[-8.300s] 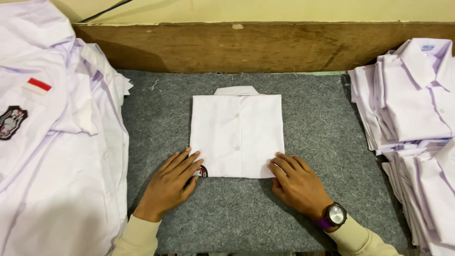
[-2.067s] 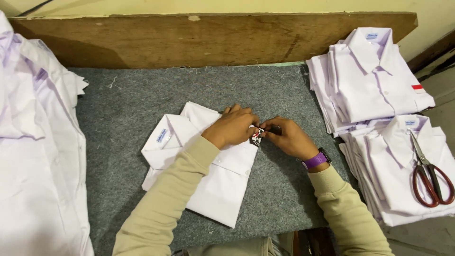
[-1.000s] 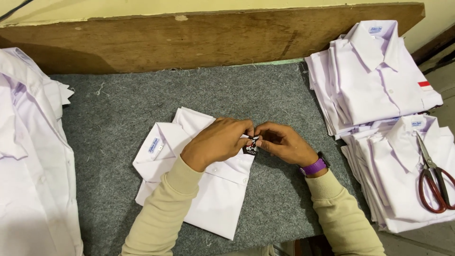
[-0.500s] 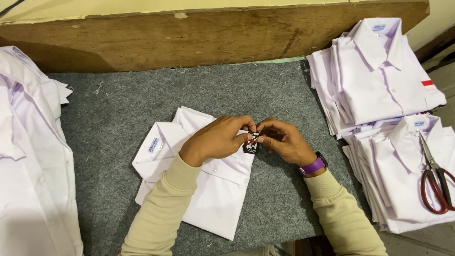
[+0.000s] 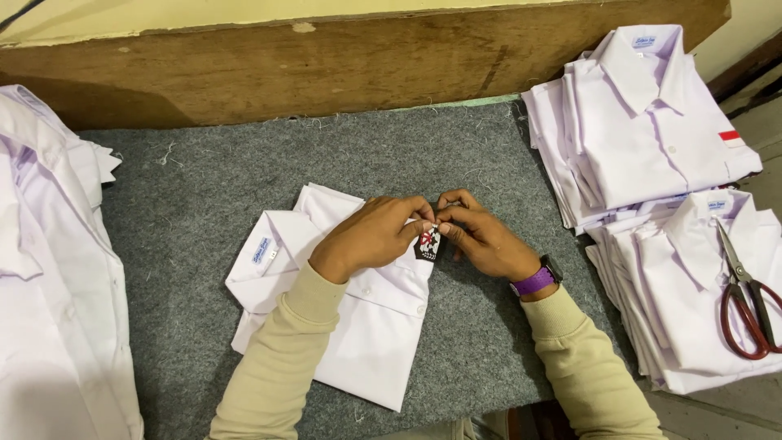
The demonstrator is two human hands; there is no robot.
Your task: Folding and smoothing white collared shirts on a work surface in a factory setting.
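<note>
1. We work on a grey felt mat [image 5: 456,155] that covers the bench, with a worn wooden board [image 5: 326,65] standing along its far edge.
2. On the mat's middle lies a folded white shirt [image 5: 358,342], collar to our left, set at a slant.
3. At the left, unfolded white shirts [image 5: 49,285] overlap the mat's edge.
4. At the right sit two stacks of folded shirts: the far stack [image 5: 643,130] and the near stack [image 5: 692,301].

Smooth white cloth shirt [image 5: 358,326] on rough grey felt mat [image 5: 212,187]
</note>
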